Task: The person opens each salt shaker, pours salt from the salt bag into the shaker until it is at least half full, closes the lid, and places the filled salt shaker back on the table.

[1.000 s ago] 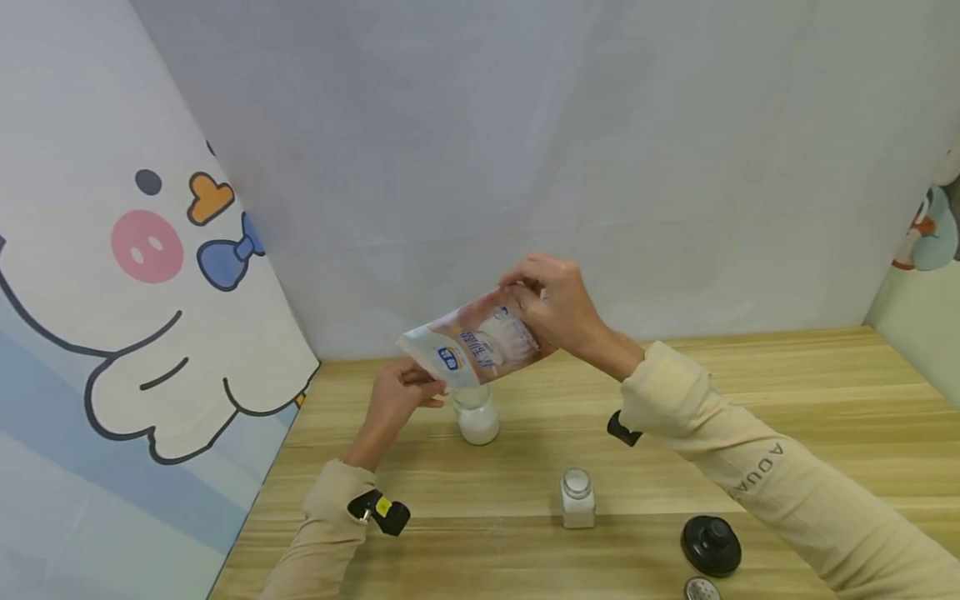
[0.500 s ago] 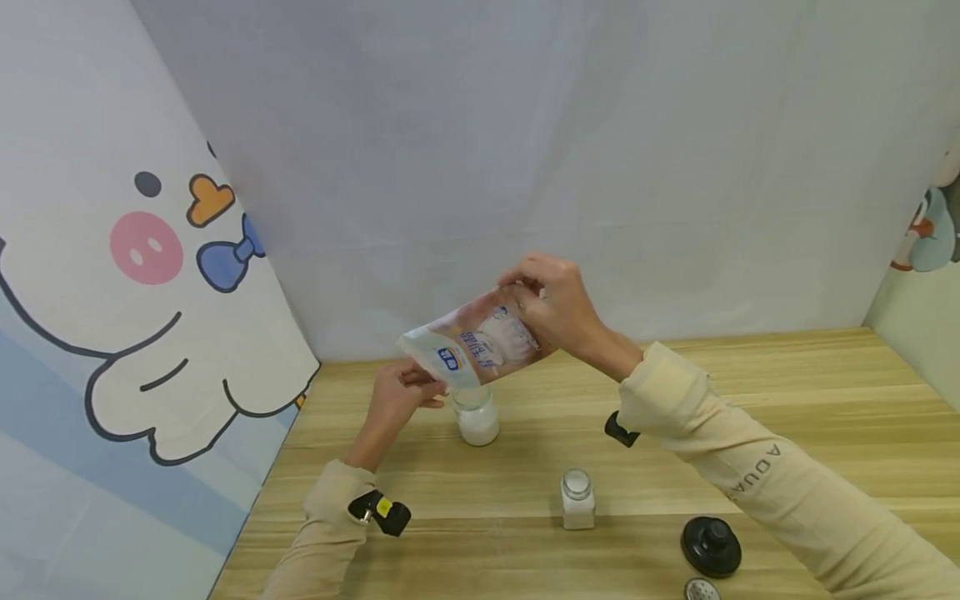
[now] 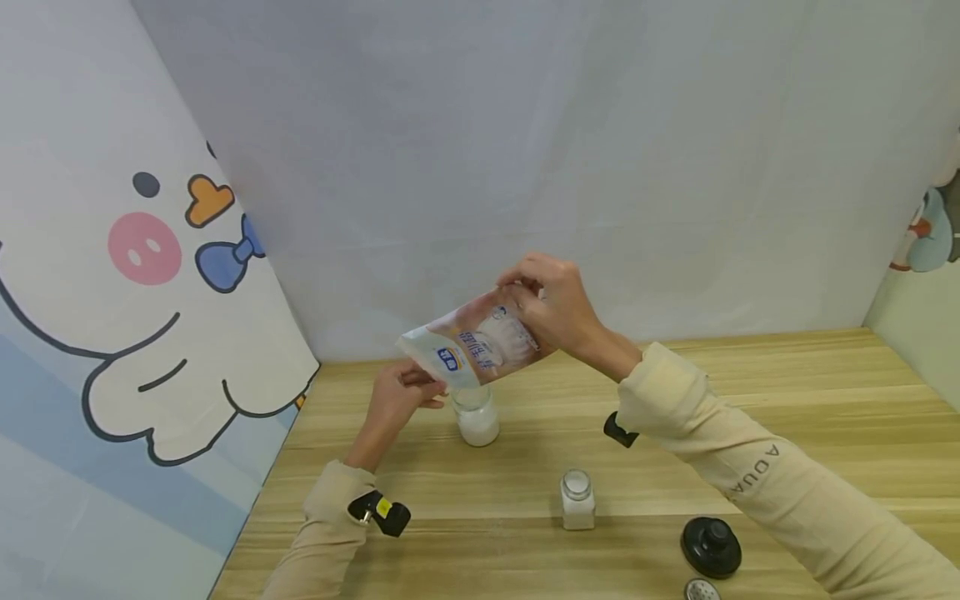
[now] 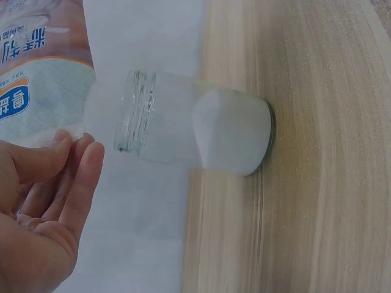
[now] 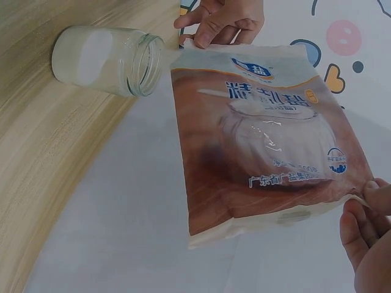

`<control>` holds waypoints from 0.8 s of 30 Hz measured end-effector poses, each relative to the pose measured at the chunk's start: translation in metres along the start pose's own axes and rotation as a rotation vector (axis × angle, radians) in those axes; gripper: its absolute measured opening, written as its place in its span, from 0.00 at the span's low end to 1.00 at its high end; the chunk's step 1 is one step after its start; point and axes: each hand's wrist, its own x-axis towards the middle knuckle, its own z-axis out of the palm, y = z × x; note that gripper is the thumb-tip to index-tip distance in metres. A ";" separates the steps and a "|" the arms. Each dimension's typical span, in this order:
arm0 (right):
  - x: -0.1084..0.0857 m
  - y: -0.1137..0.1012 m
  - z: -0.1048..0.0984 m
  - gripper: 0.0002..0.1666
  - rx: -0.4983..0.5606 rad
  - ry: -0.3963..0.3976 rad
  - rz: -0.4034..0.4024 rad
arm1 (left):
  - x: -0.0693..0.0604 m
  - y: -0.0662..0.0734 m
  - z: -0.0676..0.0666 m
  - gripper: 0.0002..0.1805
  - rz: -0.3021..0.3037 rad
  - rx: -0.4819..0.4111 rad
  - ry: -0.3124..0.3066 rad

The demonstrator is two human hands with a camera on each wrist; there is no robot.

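Note:
A brown and pale-blue salt bag (image 3: 480, 337) hangs tilted above the table, its lower corner at the left. My left hand (image 3: 393, 404) pinches that lower corner between thumb and fingers. At the raised end, my right hand (image 3: 558, 304) pinches the opposite edge. Directly beneath the lower corner stands an upright glass jar (image 3: 477, 423), lidless and partly filled with white salt (image 4: 229, 131). A pale stream (image 4: 102, 111) runs from the bag's corner into the jar's mouth in the left wrist view. Bag and jar do not visibly touch.
A small open glass shaker (image 3: 577, 504) of white grains stands nearer the person. To its right lie a black knobbed lid (image 3: 711, 547) and a perforated metal cap (image 3: 702, 590), cut by the frame edge. A pale wall (image 3: 420, 167) backs the wooden table (image 3: 787, 400).
Both hands and the bag hold almost the same position throughout. The jar and the other things stay in place.

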 end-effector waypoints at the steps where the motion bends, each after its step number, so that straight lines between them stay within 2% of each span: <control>1: 0.000 0.000 0.000 0.08 0.000 0.000 -0.001 | 0.000 0.000 0.000 0.15 0.000 0.001 0.000; 24: -0.001 0.002 0.000 0.08 -0.006 0.013 -0.005 | 0.000 0.001 0.001 0.15 0.009 0.000 -0.009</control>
